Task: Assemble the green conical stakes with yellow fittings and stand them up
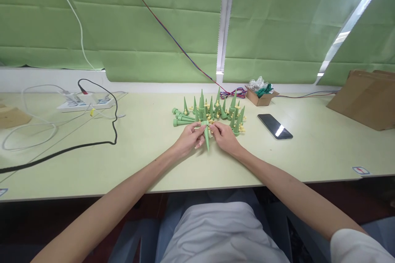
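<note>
A green plastic watering spike (207, 137) hangs point down between my hands, over the front of a cluster of similar spikes. My left hand (189, 137) is closed on its wide upper end, with thumb and fingers at the left side. From the right, my right hand (226, 136) pinches at the same upper end, close to a small yellow valve; the fingertips partly hide what they touch. Behind my hands, several green spikes (201, 104) stand tip up, many with yellow valves on their sides. Several other spikes (185, 118) lie on their sides at the left.
A black phone (275, 126) lies right of the spikes. Behind it stands a small cardboard box (261, 98) holding clear and green plastic. A large carton (364, 99) is at far right. A power strip (88, 102) and loose cables (115, 131) occupy the table's left side.
</note>
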Tool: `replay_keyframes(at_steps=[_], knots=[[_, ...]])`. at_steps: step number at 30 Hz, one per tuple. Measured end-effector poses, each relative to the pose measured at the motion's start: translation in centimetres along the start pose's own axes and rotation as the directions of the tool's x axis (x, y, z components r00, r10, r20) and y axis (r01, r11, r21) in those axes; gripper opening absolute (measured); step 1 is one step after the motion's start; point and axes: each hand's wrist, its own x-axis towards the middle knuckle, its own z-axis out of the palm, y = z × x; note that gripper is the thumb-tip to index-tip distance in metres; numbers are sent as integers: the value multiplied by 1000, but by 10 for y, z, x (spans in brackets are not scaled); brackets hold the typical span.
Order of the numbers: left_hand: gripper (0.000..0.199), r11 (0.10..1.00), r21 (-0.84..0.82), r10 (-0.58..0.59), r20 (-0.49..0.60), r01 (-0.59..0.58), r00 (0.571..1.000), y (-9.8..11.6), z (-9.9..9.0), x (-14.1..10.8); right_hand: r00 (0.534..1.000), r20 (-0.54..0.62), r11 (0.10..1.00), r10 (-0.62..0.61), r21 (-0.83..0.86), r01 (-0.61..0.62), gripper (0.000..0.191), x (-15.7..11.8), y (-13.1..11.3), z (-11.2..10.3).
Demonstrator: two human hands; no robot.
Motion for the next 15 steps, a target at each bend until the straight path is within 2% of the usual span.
replay_keyframes(at_steps=[5,8,15], knots=[[22,960,-206,-180,63,189,982,4,-3,3,996,43,994,-79,-67,82,29,0,2,-3],[20,937,-254,-222,96,240,970,6,-5,4,993,55,991,-101,-83,106,27,0,3,-4],[31,980,-169,-92,100,108,991,-1,-4,4,998,32,996,-49,-68,51,32,0,-1,-2]])
